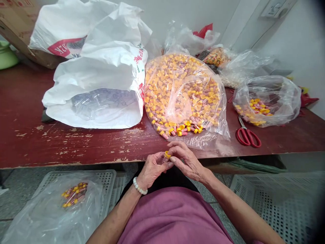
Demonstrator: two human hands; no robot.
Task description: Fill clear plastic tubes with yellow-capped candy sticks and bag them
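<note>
Just in front of the table's edge, my left hand is closed around a small clear container. A yellow ring-shaped piece sits at the container's top. My right hand has its thumb and fingertips at this yellow piece, pinching at its side. Beyond my hands lies a large clear bag full of yellow pieces and red-and-white wrapped pieces, some of them at its open front. To its left, a white bag stands open with clear plastic containers inside.
Red-handled scissors lie on the dark red table, beside a smaller clear bag of yellow and red pieces. Below the table are a bagged crate at left and a perforated crate at right. A cardboard box stands back left.
</note>
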